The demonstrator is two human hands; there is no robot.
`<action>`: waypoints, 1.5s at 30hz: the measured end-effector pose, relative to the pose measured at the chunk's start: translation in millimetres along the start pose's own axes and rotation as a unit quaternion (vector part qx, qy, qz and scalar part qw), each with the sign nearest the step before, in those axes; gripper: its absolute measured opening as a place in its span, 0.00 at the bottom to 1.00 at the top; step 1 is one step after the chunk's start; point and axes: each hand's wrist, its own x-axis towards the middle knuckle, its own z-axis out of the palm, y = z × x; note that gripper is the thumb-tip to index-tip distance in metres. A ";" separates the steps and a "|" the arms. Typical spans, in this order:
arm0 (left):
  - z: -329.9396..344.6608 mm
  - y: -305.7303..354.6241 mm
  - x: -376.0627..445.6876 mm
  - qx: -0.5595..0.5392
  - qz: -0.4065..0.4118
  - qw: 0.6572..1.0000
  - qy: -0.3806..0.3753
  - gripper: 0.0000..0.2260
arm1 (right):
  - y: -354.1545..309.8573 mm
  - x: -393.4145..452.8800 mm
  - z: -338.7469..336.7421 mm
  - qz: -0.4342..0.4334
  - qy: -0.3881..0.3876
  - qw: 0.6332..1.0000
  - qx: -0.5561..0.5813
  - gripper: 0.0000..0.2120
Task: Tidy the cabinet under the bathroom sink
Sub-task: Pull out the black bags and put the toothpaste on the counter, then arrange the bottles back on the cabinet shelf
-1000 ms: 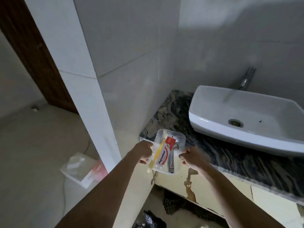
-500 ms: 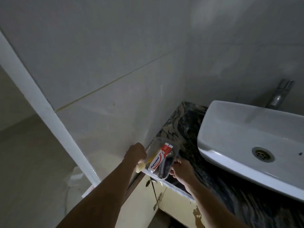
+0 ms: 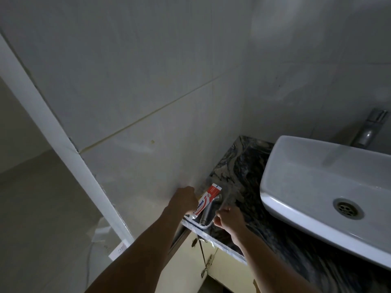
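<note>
- Clear plastic forms the small tray (image 3: 208,224), which sits on the front left corner of the dark marbled bench (image 3: 249,172), close against the tiled wall (image 3: 148,92).
- Inside the tray lies a red and white toothpaste tube (image 3: 206,200), its crimped end pointing away from the person, and just beside it on the right a grey metal piece (image 3: 209,210) whose exact kind I cannot tell.
- The left hand (image 3: 184,200) holds the tray's left side; its grip is curled over that edge, with the knuckles near the wall.
- The right hand (image 3: 227,216) holds the tray's right side near its front corner, the fingers bent in and clamped on the rim.
- Both forearms reach up from the lower edge of the view towards the tray.
- A white basin (image 3: 317,187) stands on the bench to the right of the tray, apart from it, with a round metal drain (image 3: 348,208) in its floor.
- A metal tap (image 3: 370,132) rises behind the basin against the back wall.
- Below the bench edge, cream cabinet doors (image 3: 224,265) show with a hinge between them; the surface looks chipped near the top.
- On the floor at left lies a pale plastic package (image 3: 105,235), partly hidden by the white wall corner.
</note>
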 end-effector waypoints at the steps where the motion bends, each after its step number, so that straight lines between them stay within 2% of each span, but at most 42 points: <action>1: 0.1 -0.1 -3.5 0.001 0.002 1.000 0.004 0.19 | -0.8 -1.8 -0.4 0.010 -0.015 1.000 0.014 0.08; 4: -3.1 -1.3 -19.1 -0.001 0.018 1.000 0.013 0.19 | -5.0 -17.8 -11.1 0.012 -0.037 0.999 0.019 0.05; 8: -2.3 0.4 -50.5 -0.026 0.050 0.997 0.056 0.16 | 3.2 -56.2 -44.1 -0.010 -0.042 0.999 -0.024 0.10; 12: 14.6 14.8 -81.1 -0.056 0.081 0.993 0.063 0.13 | 38.4 -119.6 -94.3 -0.018 0.013 0.999 0.034 0.07; 15: 47.1 35.7 -111.5 -0.070 0.144 0.987 -0.031 0.07 | 85.0 -174.0 -135.4 0.004 0.057 0.997 0.052 0.05; 18: 97.9 55.2 -149.7 -0.053 0.204 0.960 -0.183 0.10 | 145.2 -226.4 -165.2 0.041 0.096 0.992 0.070 0.03; 22: 178.2 70.0 -193.3 0.026 0.196 0.915 -0.352 0.13 | 228.3 -274.3 -182.1 0.125 0.141 0.976 0.110 0.04; 25: 233.5 71.7 -212.5 0.030 0.176 0.898 -0.401 0.08 | 291.8 -284.0 -180.3 0.199 0.161 0.958 0.132 0.04; 28: 284.5 63.4 -223.3 0.031 0.148 0.906 -0.396 0.08 | 352.3 -288.5 -173.8 0.265 0.147 0.946 0.118 0.09; 31: 330.4 52.7 -230.6 0.053 0.113 0.908 -0.399 0.08 | 397.7 -298.7 -171.8 0.299 0.117 0.942 0.101 0.02; 34: 374.1 44.1 -238.4 0.063 0.092 0.904 -0.413 0.11 | 439.8 -301.4 -176.2 0.309 0.115 0.941 0.077 0.03; 38: 425.0 36.9 -242.3 0.078 0.086 0.904 -0.412 0.10 | 483.6 -286.3 -179.4 0.333 0.115 0.935 0.032 0.01; 39: 438.9 35.0 -239.7 0.084 0.093 0.899 -0.419 0.11 | 493.8 -278.1 -178.7 0.335 0.108 0.936 0.016 0.02; 42: 483.8 33.8 -224.6 0.130 0.126 0.892 -0.415 0.15 | 524.7 -249.2 -174.9 0.330 0.134 0.934 -0.013 0.15; 45: 546.5 30.2 -202.3 0.116 0.161 0.896 -0.397 0.18 | 554.4 -216.5 -168.6 0.316 0.164 0.932 -0.063 0.20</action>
